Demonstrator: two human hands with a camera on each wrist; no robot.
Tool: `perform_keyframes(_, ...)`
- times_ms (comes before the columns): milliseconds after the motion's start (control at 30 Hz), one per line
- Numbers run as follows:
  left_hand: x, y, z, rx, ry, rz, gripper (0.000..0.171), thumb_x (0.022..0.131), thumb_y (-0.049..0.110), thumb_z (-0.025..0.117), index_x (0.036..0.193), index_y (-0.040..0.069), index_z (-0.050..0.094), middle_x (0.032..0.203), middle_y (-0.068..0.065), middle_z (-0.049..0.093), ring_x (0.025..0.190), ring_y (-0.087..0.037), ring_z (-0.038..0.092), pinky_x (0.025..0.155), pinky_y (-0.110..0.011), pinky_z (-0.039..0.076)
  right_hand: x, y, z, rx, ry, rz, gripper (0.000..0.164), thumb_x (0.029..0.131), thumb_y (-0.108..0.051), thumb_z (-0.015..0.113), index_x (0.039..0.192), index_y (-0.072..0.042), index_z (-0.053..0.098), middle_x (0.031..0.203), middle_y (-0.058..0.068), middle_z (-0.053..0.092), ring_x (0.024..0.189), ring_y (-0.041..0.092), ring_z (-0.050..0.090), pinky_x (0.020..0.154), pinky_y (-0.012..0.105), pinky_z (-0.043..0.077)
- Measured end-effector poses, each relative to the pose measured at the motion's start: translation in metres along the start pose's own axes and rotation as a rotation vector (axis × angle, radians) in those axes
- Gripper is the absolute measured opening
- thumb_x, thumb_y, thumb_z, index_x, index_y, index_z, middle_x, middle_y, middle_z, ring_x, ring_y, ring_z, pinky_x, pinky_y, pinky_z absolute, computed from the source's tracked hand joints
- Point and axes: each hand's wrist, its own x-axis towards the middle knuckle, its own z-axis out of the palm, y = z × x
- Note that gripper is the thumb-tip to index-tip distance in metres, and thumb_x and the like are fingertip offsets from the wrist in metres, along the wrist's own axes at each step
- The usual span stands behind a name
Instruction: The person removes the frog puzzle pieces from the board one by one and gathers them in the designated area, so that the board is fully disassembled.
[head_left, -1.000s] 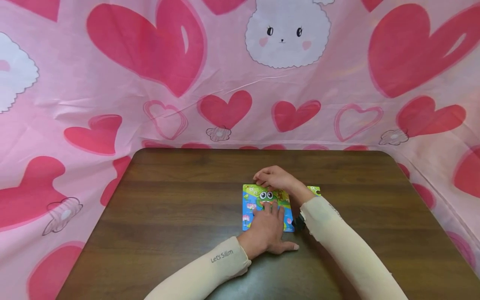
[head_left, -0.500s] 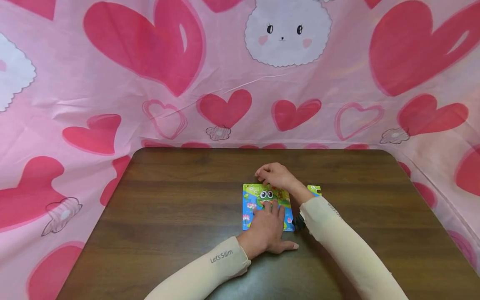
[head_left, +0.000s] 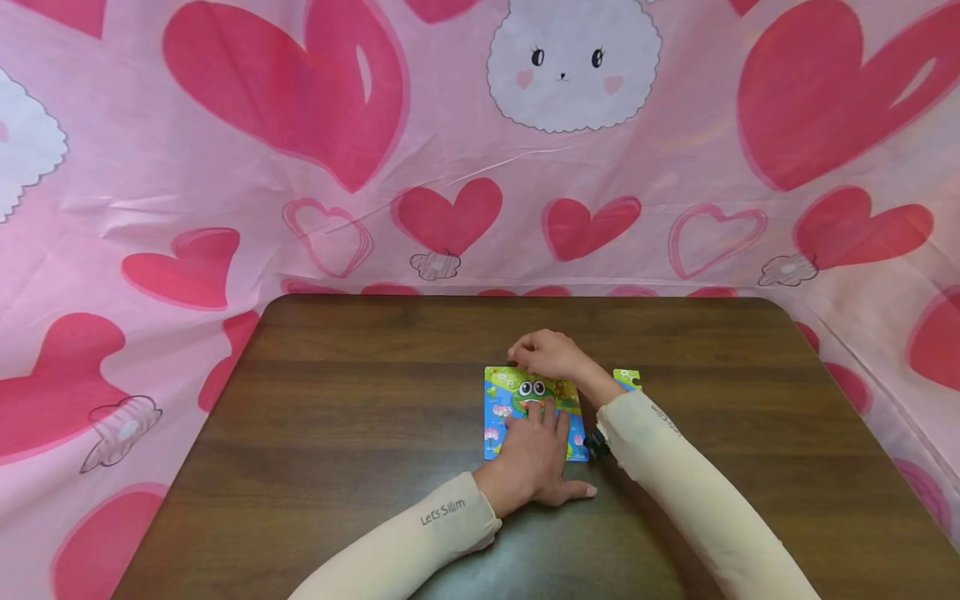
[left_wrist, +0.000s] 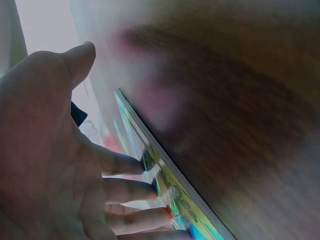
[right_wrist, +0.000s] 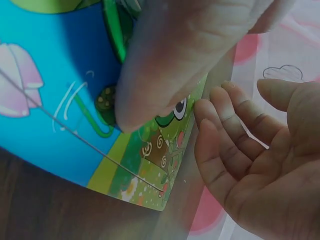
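Note:
A square frog jigsaw puzzle (head_left: pixel 501 425), green at the far side and blue nearer, lies on the brown table. My left hand (head_left: pixel 534 458) rests on its near right part, fingers spread, thumb out to the side beyond the near edge. In the left wrist view, the fingertips (left_wrist: pixel 162 215) meet the printed surface. At the far edge is my right hand (head_left: pixel 551 354), wrist bent over the puzzle. The right wrist view shows its fingers (right_wrist: pixel 220 165) loosely bent beside that edge and the thumb apart, with nothing held. Part of the frog is covered by my left hand.
To the right, partly behind my right forearm, lies a green and blue puzzle piece (head_left: pixel 627 379) with a notch. A black wrist device (head_left: pixel 597 443) sits under the right wrist. Pink heart-print cloth (head_left: pixel 450 150) hangs around the table (head_left: pixel 337 417).
My right hand lifted slightly away from the far edge, then came back down to it. The left hand and the puzzle have stayed put.

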Motion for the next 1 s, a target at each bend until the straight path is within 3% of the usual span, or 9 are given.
perform_keyframes(300, 0.0005, 0.0001, 0.0018, 0.018, 0.021, 0.009, 0.109, 0.081, 0.093, 0.032, 0.158, 0.016, 0.032, 0.163, -0.009, 0.035, 0.142, -0.032, 0.042, 0.095, -0.05, 0.054, 0.0048, -0.0005, -0.0005, 0.014, 0.013, 0.015, 0.034, 0.105, -0.033, 0.052, 0.099, -0.011, 0.077, 0.124, 0.004, 0.072, 0.073, 0.017, 0.057, 0.066, 0.029, 0.044)
perform_keyframes(467, 0.002, -0.0014, 0.0012, 0.002, 0.022, 0.01, 0.109, 0.082, 0.093, 0.032, 0.158, 0.015, 0.033, 0.161, -0.01, 0.036, 0.141, -0.031, 0.042, 0.093, -0.047, 0.055, 0.0074, -0.0004, -0.0011, 0.014, -0.014, 0.007, 0.033, 0.105, -0.031, 0.051, 0.102, -0.011, 0.078, 0.124, 0.006, 0.072, 0.071, 0.016, 0.054, 0.065, 0.028, 0.044)
perform_keyframes(700, 0.0054, -0.0043, -0.0027, -0.019, 0.027, 0.011, 0.101, 0.082, 0.092, 0.034, 0.15, 0.017, 0.041, 0.149, -0.006, 0.046, 0.132, -0.024, 0.046, 0.082, -0.037, 0.057, 0.007, 0.0003, -0.0018, -0.006, -0.03, -0.002, 0.031, 0.104, -0.031, 0.054, 0.108, -0.014, 0.079, 0.119, 0.005, 0.075, 0.086, 0.015, 0.062, 0.072, 0.028, 0.046)
perform_keyframes(1000, 0.0052, -0.0046, -0.0023, -0.011, 0.032, 0.018, 0.099, 0.082, 0.092, 0.035, 0.147, 0.018, 0.044, 0.149, -0.007, 0.046, 0.13, -0.024, 0.047, 0.079, -0.036, 0.057, 0.0022, 0.005, -0.0042, 0.022, -0.059, -0.001, 0.021, 0.101, -0.024, 0.061, 0.112, -0.015, 0.077, 0.115, 0.004, 0.075, 0.099, 0.019, 0.064, 0.084, 0.034, 0.051)
